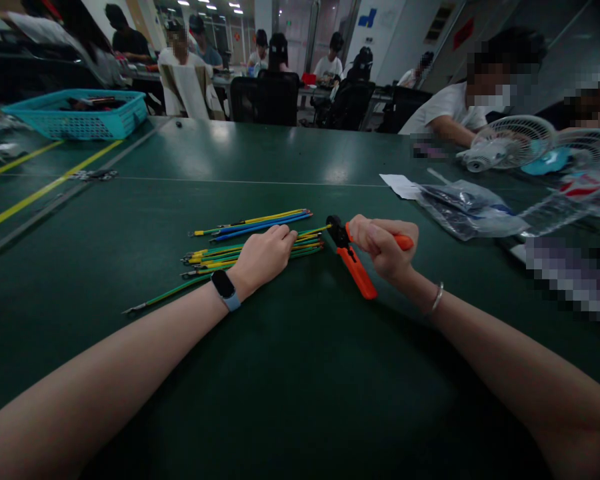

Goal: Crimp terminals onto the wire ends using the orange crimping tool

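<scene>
At the far left of the dark green table point(300, 373), a turquoise basket point(80, 125) stands with dark items inside, and yellow strips point(55, 185) run slantwise across the surface below it. Coming right, you have one long wire point(167, 293) reaching out toward your left forearm, its metal lug pointing away at the lower left. Just above it lies a loose row of green-and-yellow wires point(207, 255), partly under your left hand point(264, 260), and beyond them blue wires point(245, 229) lie beside another yellow one. You wear a smartwatch point(223, 285) on your left wrist. Your left fingers are curled together on a single wire end point(319, 231), which runs from your fingertips to the dark head of the orange-handled tool point(357, 272); your thumb is hidden. Your right hand point(383, 245) is clamped in a fist around the tool's upper handle, while its lower handle slants down toward you, spread apart and free of your fingers. A bracelet point(438, 297) circles your right wrist. Farther right are a white paper point(400, 186), a clear plastic bag point(473, 210) and, beyond, a co-worker point(443, 120) leaning over the table near a white fan point(515, 143).
</scene>
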A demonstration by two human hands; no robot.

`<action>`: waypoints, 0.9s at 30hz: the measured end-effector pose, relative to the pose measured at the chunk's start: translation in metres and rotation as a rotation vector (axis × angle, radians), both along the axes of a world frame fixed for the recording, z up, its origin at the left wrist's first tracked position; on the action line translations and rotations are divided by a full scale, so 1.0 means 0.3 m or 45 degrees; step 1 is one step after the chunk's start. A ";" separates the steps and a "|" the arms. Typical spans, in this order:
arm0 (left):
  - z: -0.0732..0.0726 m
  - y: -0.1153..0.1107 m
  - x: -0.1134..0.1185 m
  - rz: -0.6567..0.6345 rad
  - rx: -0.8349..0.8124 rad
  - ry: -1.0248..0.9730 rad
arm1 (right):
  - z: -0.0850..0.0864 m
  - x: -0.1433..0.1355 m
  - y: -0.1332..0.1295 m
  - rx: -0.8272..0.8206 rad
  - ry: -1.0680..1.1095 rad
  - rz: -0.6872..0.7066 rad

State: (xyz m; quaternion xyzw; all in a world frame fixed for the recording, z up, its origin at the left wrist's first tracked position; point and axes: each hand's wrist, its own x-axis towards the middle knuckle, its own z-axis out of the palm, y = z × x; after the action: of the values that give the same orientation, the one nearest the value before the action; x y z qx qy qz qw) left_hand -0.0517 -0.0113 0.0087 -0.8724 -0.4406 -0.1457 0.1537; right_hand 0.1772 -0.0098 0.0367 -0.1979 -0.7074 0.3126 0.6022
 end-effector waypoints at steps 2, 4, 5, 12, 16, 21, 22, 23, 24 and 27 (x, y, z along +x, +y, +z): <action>-0.002 0.000 -0.002 0.004 -0.012 -0.001 | -0.009 -0.001 -0.007 0.020 0.018 -0.010; -0.001 -0.001 -0.003 0.011 -0.024 -0.001 | -0.023 0.003 -0.014 0.063 0.019 -0.029; 0.000 -0.002 -0.003 0.018 -0.032 -0.003 | -0.032 0.007 -0.018 0.102 -0.011 -0.033; 0.006 -0.006 -0.005 0.055 -0.044 -0.010 | -0.077 0.035 -0.043 0.310 -0.260 -0.032; 0.008 -0.010 -0.005 0.078 -0.053 -0.001 | -0.085 0.036 -0.042 0.363 -0.250 -0.021; 0.011 -0.014 -0.005 0.081 -0.058 0.009 | -0.074 0.032 -0.047 0.394 -0.306 -0.043; 0.011 -0.014 -0.005 0.081 -0.053 0.010 | -0.068 0.030 -0.046 0.371 -0.322 -0.062; 0.010 -0.013 -0.005 0.080 -0.045 0.009 | -0.061 0.028 -0.044 0.323 -0.335 -0.089; 0.008 -0.012 -0.005 0.077 -0.034 0.007 | -0.054 0.025 -0.041 0.261 -0.337 -0.122; 0.001 -0.010 -0.004 0.073 -0.005 -0.001 | -0.039 0.013 -0.021 0.062 -0.272 -0.198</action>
State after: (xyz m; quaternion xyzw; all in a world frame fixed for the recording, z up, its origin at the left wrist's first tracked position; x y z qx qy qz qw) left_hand -0.0530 -0.0141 0.0089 -0.8596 -0.4658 -0.1406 0.1560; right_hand 0.1811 -0.0162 0.0251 -0.2698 -0.7575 0.2248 0.5503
